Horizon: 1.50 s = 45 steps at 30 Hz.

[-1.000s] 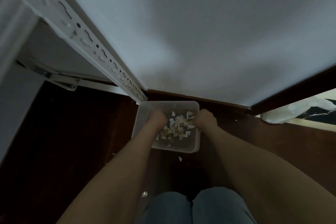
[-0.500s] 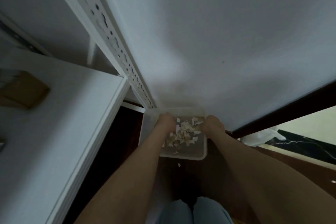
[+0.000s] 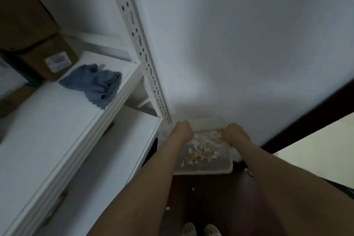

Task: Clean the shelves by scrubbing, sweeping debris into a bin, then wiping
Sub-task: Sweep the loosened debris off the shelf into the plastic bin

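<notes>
Bin [image 3: 206,172] lifted by left hand [image 3: 181,130], right hand [image 3: 234,133]; shelf [image 3: 63,120] now visible.

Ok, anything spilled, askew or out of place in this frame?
Yes. A few pale scraps lie on the dark floor below the bin, outside it, while both hands grip its far rim. A crumpled blue cloth sits at the shelf edge.

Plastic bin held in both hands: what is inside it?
The plastic bin holds a loose pile of pale torn scraps. The left hand and right hand grip its far rim, hiding what lies under them.
</notes>
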Motion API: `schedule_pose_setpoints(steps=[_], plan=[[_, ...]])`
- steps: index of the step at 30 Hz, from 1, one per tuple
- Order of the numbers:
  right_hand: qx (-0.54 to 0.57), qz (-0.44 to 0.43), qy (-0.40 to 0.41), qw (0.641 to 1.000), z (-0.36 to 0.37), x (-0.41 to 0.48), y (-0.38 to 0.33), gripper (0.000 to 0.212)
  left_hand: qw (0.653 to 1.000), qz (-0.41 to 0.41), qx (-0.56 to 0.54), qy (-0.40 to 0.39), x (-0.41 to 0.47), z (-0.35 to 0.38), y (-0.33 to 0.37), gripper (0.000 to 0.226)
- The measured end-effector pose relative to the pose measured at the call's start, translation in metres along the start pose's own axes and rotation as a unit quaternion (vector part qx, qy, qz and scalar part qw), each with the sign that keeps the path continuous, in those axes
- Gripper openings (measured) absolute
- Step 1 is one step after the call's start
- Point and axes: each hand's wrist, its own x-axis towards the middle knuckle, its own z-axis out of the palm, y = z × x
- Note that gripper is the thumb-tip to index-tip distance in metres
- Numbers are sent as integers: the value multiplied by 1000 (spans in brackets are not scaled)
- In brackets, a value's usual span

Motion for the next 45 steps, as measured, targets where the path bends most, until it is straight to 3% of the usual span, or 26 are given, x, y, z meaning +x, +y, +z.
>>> schedule_pose_setpoints(steps=[8,13,19,25,29,38,42,45], plan=[[-32,-62,-45,997,-41,-55,-51,17,998,-18,-21,58,-73,-59,6,45],[-42,-152,-61,986,-34,-91,-85,16,993,-55,-47,93,-129,-79,-17,46],[-57,-235,-102,965,2,-135,-119,13,988,-121,-69,62,-201,-85,-58,47],[-101,-289,-138,942,36,-207,-143,17,970,-180,-162,18,-277,-82,-112,40],[-103,-300,-161,935,65,-243,-153,8,956,-210,-201,49,-324,-76,-152,40],[-111,-292,-206,927,137,-315,-158,17,927,-270,-249,72,-419,-56,-230,38],[-98,-275,-215,932,161,-338,-160,17,906,-253,-277,197,-442,-68,-245,29],[-96,-264,-230,932,179,-351,-162,20,869,-310,-165,347,-461,-91,-260,35]])
